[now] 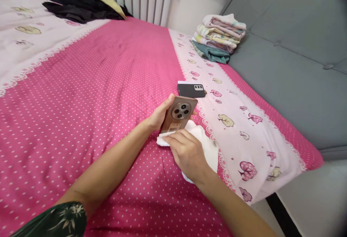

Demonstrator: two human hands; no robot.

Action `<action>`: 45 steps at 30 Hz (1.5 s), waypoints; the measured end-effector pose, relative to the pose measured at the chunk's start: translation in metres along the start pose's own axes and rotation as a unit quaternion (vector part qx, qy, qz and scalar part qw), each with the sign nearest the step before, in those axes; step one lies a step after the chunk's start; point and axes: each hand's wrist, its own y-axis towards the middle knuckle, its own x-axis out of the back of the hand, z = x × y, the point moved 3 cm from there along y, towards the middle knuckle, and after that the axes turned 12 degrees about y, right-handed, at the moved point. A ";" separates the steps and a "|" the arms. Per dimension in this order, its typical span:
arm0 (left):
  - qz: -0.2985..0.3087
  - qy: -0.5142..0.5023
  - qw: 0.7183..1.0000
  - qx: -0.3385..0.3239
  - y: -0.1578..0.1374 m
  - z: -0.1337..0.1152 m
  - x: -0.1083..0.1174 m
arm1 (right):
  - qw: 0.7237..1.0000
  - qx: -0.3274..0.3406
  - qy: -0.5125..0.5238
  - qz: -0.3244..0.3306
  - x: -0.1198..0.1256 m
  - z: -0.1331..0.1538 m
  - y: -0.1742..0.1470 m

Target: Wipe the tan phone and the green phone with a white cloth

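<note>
Black phone (pixel 189 91) lies near the bronze phone (pixel 177 116).

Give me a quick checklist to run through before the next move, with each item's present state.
1. Left grip holds the bronze phone: ok, thumb along one edge.
2. Right grip has the white cloth: ok, part bunched under the fingers, the rest spread beyond the hand.
3. Cloth at the phone's lower end: ok.
4. Label on the phone's back fully in view: not ok, its lower part is covered.
5. Condition of the bronze phone's screen: cannot tell, it faces away.
6. Black phone resting on the bed, not held: ok.
</note>
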 end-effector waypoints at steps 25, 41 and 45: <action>-0.006 0.027 1.000 -0.010 0.001 -0.002 -0.001 | 0.990 -0.045 -0.025 0.135 -0.009 -0.005 -0.002; -0.020 0.003 1.000 0.005 0.001 0.001 0.003 | 0.987 -0.014 -0.040 -0.153 0.020 0.000 0.004; -0.019 -0.001 1.000 -0.005 0.003 0.001 0.003 | 0.987 -0.030 -0.052 -0.148 0.018 0.000 0.004</action>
